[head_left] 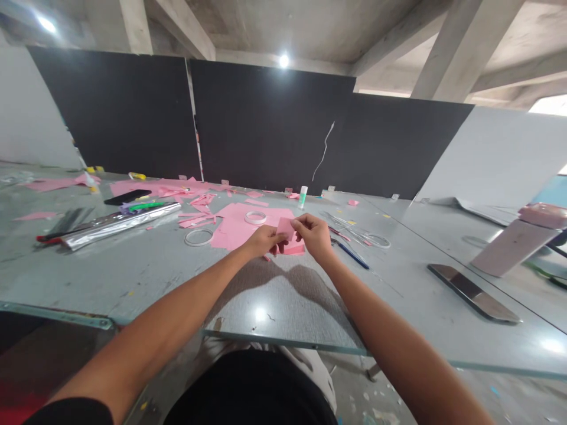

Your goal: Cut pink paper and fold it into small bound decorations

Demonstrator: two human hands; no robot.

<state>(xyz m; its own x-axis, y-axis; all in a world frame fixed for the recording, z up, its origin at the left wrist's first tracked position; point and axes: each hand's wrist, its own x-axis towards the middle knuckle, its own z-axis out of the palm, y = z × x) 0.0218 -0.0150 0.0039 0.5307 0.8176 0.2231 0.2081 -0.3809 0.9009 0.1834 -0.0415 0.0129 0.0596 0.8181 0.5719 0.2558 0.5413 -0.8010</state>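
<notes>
Head view: here's the pink slip (286,226), held over pink sheets (229,223).
Left hand (263,239): fingers pinching its seven-o'clock edge.
Right hand (315,232): fingers pinching at three o'clock, probably to steady it.
Glue stick (302,198): standing at one o'clock, likely so it won't roll.

Dark partition (270,130) behind grey table (133,271); concrete ceiling (283,23); lamp (283,60); blurred floor (354,389), perhaps littered.

This looks like a craft workshop, with pink paper scraps (199,221) and glue stick (302,198) under concrete beams (472,50).
</notes>
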